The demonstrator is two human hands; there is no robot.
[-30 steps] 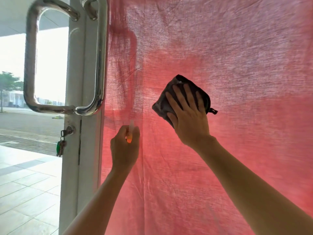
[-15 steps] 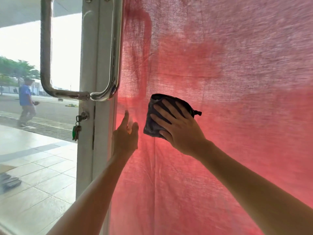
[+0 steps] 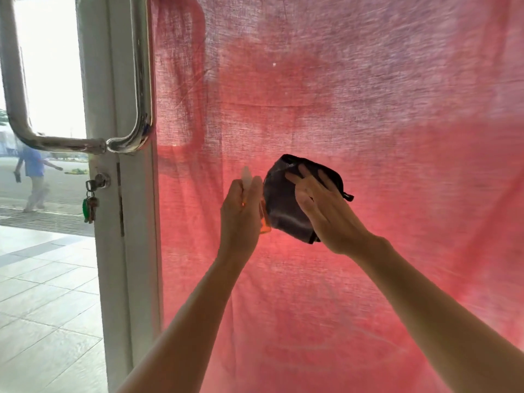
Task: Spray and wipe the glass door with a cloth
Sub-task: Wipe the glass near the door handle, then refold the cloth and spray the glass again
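Glass door (image 3: 397,114), backed by a red curtain, stands directly ahead of both my hands. My right hand (image 3: 326,214) presses the dark cloth (image 3: 279,205) flat against it, fingers straight. Just left, my left hand (image 3: 239,214) grips an upright spray bottle (image 3: 246,177), nozzle up.

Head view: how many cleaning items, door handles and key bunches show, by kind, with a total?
Dark cloth, pressed flat by the right hand: 1
Spray bottle, held in the left hand: 1
Chrome door handles: 2
Key bunch in the lock: 1
Total: 5
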